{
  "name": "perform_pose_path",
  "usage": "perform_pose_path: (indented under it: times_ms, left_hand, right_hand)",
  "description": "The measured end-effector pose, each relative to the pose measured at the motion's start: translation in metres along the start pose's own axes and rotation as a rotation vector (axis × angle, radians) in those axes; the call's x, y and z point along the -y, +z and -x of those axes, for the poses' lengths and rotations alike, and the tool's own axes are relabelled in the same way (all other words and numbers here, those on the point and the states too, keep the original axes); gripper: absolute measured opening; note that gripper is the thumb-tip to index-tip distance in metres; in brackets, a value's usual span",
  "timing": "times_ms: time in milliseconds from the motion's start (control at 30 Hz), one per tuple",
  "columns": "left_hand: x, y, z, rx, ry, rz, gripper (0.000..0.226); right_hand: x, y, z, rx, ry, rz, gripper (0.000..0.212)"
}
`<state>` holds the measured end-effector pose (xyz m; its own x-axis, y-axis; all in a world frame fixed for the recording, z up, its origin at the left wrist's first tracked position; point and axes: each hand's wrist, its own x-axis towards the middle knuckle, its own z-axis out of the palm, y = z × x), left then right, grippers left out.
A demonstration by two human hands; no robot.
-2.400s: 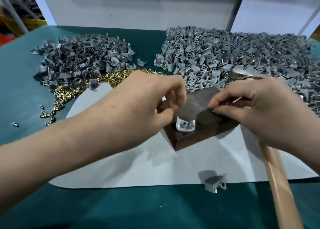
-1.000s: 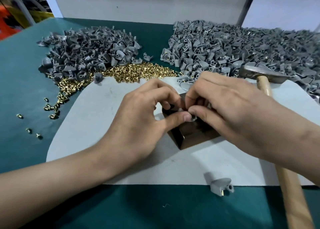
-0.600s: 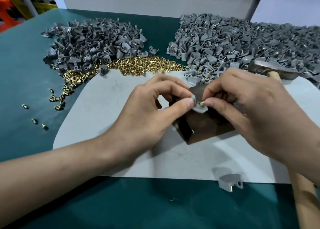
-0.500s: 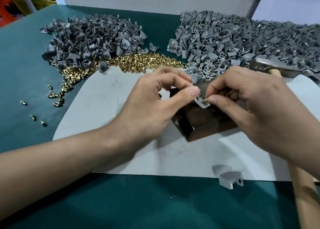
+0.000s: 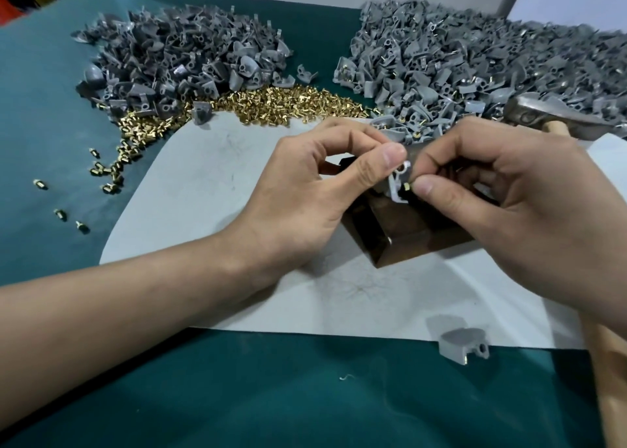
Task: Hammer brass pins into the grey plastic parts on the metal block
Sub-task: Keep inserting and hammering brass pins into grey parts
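Pale mat [image 5: 203, 210] bears the metal block [image 5: 400, 240]; above it the left hand [image 5: 305, 206] pinches a light, stiff grey part [image 5: 395, 184] by its edge, the right hand [image 5: 515, 203] a tiny, probably slippery brass pin [image 5: 406, 186].

Glossy dark metal block [image 5: 400, 240]; shiny brass pins [image 5: 271, 103]; matt grey plastic parts [image 5: 458, 64].

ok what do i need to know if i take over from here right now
Left hand pinches a grey part over the metal block.
Right hand pinches a brass pin against it.
The hammer lies beyond the right hand, not held.
Done: parts in the right pile show pins.
Left: seat this pin, hammer it, then the left pile; loose pins lie beside it.
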<state>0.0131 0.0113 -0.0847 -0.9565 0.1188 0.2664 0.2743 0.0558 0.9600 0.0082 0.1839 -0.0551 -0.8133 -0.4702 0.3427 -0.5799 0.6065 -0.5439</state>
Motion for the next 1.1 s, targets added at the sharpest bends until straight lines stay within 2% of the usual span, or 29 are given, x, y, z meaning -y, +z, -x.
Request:
perform_pose_path:
  times_ms: [433, 567, 867, 1000, 1100]
  left_hand:
    - [0.0018, -0.0016, 0.0022, -0.014, 0.002, 0.001, 0.019]
    - [0.0021, -0.0019, 0.0023, 0.001, 0.009, 0.004, 0.019]
    - [0.0024, -0.0022, 0.0025, 0.021, 0.012, 0.016, 0.019]
    - [0.0024, -0.0028, 0.0022, 0.029, 0.016, 0.016, 0.019]
    - [0.0027, -0.0027, 0.0022, 0.031, 0.022, 0.022, 0.019]
  right_hand:
    - [0.0044, 0.0083, 0.0062, -0.138, 0.079, 0.024, 0.017]
    - [0.0036, 0.0088, 0.0060, -0.147, 0.102, -0.014, 0.009]
    - [0.0037, 0.0093, 0.0051, -0.129, 0.107, -0.026, 0.012]
    - [0.0039, 0.0082, 0.0034, -0.105, 0.114, -0.051, 0.004]
    - [0.0029, 0.0073, 0.0030, -0.096, 0.098, -0.040, 0.010]
